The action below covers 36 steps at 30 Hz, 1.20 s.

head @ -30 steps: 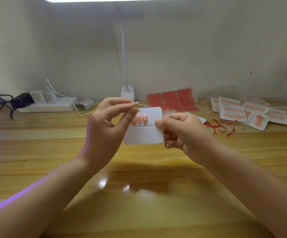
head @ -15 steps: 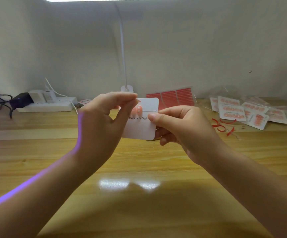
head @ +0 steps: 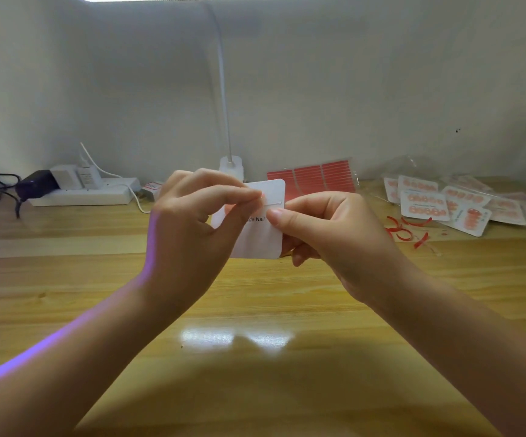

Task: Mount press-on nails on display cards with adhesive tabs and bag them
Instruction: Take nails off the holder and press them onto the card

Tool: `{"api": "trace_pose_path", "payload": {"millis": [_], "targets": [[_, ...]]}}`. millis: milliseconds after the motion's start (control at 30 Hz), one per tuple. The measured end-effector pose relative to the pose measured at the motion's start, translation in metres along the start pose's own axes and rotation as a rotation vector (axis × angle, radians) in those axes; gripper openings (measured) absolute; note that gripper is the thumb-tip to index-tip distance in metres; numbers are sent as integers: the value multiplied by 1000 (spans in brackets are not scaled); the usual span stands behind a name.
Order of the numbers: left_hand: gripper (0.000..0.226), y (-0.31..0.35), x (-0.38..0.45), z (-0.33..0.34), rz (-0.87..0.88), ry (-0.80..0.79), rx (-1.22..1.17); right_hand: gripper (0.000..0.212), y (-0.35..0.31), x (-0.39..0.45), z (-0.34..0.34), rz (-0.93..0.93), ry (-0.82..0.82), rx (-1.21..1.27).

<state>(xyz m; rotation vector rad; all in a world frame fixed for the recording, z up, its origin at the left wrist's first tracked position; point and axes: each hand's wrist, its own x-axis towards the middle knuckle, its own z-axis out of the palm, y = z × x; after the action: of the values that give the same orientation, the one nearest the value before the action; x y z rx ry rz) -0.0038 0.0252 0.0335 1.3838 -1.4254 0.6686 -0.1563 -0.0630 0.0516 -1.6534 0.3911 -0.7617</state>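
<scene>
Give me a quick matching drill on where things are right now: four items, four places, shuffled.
Things:
1. display card
2. power strip
3. red adhesive tab sheets
4. finished nail cards

Places:
A. far left, by the wall
B. piled at far right on the table
C. held up between both hands
D. behind the card, against the wall

Pairs: 1-C, 2-A, 3-D, 4-B

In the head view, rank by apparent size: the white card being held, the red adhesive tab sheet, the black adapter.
1. White card and red adhesive tab sheet: alike in apparent size, and the card is nearer the camera, so unranked.
2. Black adapter, clearly smallest.
</scene>
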Motion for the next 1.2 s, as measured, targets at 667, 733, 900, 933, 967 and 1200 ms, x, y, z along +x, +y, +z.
{"api": "trace_pose_path", "payload": {"millis": [667,733,900,933,967,1200], "targets": [[14,-2,-2,2,-6,-47,-55,10,2,1,-1,-10,36,-29],[19,-1,-2,2,-97,-43,-91,10,3,2,-2,-2,47,-35],[27,0,-1,2,-11,-51,43,11,4,1,-1,-31,39,-54],[25,0,-1,2,13,-44,66,11,4,1,-1,-35,34,-55],[22,-1,-2,3,32,-34,84,11,4,1,-1,-38,31,-57],[13,-3,-1,3,65,-2,83,10,4,0,0,-42,36,-78]]}}
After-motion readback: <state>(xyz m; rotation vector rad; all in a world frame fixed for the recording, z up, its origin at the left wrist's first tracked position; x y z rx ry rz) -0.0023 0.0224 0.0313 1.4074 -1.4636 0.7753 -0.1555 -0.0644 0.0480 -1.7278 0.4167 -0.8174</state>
